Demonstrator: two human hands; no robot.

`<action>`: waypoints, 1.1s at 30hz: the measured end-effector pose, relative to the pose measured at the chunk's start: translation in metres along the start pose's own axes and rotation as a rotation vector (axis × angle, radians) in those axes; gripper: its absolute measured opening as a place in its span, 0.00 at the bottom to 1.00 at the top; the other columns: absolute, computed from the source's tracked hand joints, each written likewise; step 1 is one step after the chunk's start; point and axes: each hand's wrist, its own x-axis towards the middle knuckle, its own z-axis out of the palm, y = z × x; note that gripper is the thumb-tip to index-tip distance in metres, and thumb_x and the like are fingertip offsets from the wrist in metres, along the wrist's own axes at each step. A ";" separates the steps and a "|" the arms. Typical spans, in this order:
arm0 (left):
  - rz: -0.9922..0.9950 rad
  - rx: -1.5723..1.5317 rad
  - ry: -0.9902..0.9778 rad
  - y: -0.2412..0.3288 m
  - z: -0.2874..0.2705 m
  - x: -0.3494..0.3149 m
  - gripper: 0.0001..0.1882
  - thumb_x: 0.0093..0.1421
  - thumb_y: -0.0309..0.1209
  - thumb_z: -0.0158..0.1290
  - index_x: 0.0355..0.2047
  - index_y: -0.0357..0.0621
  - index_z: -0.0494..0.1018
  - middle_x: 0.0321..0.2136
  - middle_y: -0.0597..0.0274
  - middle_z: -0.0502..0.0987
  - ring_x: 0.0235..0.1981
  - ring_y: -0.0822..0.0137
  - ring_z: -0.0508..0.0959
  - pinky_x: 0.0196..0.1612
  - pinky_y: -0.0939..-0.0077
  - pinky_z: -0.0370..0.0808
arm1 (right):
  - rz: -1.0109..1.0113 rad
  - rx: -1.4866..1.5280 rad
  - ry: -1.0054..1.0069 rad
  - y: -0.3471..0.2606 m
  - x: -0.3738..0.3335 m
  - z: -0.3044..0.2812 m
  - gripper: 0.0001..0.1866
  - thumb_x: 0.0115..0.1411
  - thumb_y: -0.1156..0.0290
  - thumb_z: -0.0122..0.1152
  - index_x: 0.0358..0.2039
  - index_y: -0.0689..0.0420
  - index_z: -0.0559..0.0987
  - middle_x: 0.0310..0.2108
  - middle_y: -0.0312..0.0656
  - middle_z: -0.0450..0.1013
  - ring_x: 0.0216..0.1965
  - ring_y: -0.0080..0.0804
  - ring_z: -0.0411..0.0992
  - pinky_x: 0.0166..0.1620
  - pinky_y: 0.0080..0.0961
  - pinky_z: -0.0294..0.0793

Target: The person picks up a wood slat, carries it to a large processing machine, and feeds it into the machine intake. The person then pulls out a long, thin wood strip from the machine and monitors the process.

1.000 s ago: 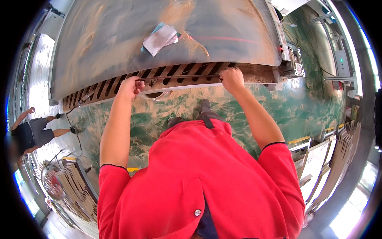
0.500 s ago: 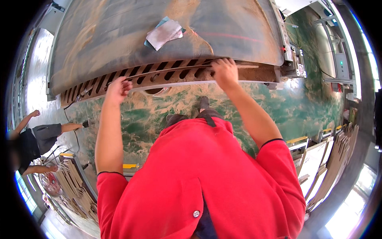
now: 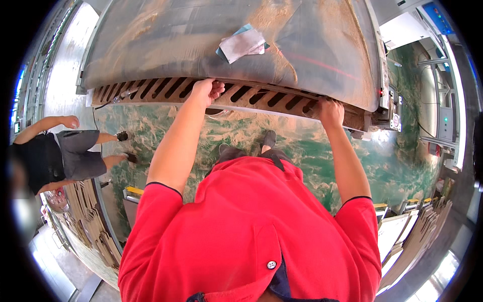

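Observation:
In front of me is a wide grey conveyor belt (image 3: pixel 171 45) streaked with brown dust. Below its near edge runs a dusty slotted metal rail (image 3: pixel 234 94). My left hand (image 3: pixel 205 91) is at the belt's near edge, over the rail, its fingers curled. Further right, my right hand (image 3: pixel 331 112) has its fingers bent over the same edge, beside the rail's right end. A thin dark strip seems to run along the edge between both hands; whether they grip it is hidden. Several thin sheets (image 3: pixel 242 45), whitish and blue, lie overlapping on the belt beyond my hands.
A green floor (image 3: pixel 241 132) strewn with dust lies under me. Another person (image 3: pixel 83 153) in dark clothes is at the left. Stacked boards stand at lower left (image 3: pixel 88 214) and lower right (image 3: pixel 420 234). A control box (image 3: pixel 446 123) is at the right.
Both hands have shifted right along the belt's edge, and my left hand has come closer to the belt. The view has shifted too. The person at the left has moved an arm.

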 end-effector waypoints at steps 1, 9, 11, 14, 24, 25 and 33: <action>0.000 0.003 0.013 -0.001 0.001 0.002 0.12 0.62 0.37 0.47 0.31 0.42 0.71 0.23 0.61 0.77 0.22 0.70 0.77 0.18 0.83 0.66 | -0.003 -0.007 -0.047 0.000 0.001 -0.001 0.11 0.51 0.67 0.54 0.34 0.51 0.80 0.30 0.46 0.76 0.35 0.44 0.74 0.41 0.39 0.70; 0.074 0.196 0.112 -0.004 0.016 0.011 0.11 0.62 0.36 0.46 0.30 0.42 0.71 0.21 0.60 0.77 0.16 0.72 0.74 0.14 0.82 0.61 | -0.007 -0.089 -0.133 -0.005 0.010 0.002 0.09 0.52 0.72 0.49 0.27 0.51 0.80 0.27 0.46 0.76 0.34 0.43 0.76 0.36 0.36 0.74; 0.055 0.244 0.147 -0.008 0.015 0.009 0.10 0.62 0.35 0.46 0.29 0.42 0.70 0.21 0.60 0.77 0.15 0.73 0.73 0.13 0.82 0.60 | -0.002 -0.081 -0.213 -0.009 0.010 -0.007 0.09 0.52 0.72 0.49 0.27 0.52 0.80 0.26 0.47 0.76 0.33 0.43 0.76 0.36 0.37 0.74; 0.043 0.331 0.158 -0.003 0.005 0.007 0.10 0.62 0.35 0.46 0.27 0.42 0.69 0.19 0.59 0.76 0.12 0.75 0.69 0.11 0.83 0.56 | -0.032 -0.043 -0.242 -0.010 0.007 -0.004 0.08 0.49 0.73 0.51 0.26 0.53 0.80 0.25 0.48 0.76 0.31 0.45 0.75 0.35 0.38 0.74; 0.052 0.515 0.268 0.025 -0.064 -0.008 0.11 0.59 0.36 0.48 0.27 0.41 0.72 0.16 0.62 0.75 0.11 0.75 0.69 0.13 0.80 0.57 | -0.200 0.135 -0.362 -0.064 0.025 -0.026 0.06 0.47 0.70 0.55 0.22 0.55 0.80 0.25 0.50 0.76 0.30 0.47 0.75 0.36 0.38 0.74; 0.048 0.528 0.272 0.028 -0.073 -0.009 0.11 0.59 0.35 0.47 0.29 0.41 0.73 0.17 0.62 0.75 0.11 0.75 0.69 0.14 0.79 0.58 | -0.226 0.153 -0.364 -0.070 0.027 -0.024 0.07 0.47 0.70 0.55 0.23 0.55 0.80 0.26 0.50 0.76 0.30 0.47 0.75 0.36 0.38 0.74; 0.307 0.373 0.482 0.071 -0.124 -0.066 0.15 0.54 0.39 0.52 0.28 0.37 0.71 0.18 0.59 0.76 0.12 0.75 0.70 0.12 0.83 0.58 | -0.414 0.313 -0.067 -0.119 0.022 -0.031 0.05 0.49 0.72 0.51 0.21 0.55 0.75 0.24 0.45 0.74 0.29 0.42 0.74 0.33 0.36 0.71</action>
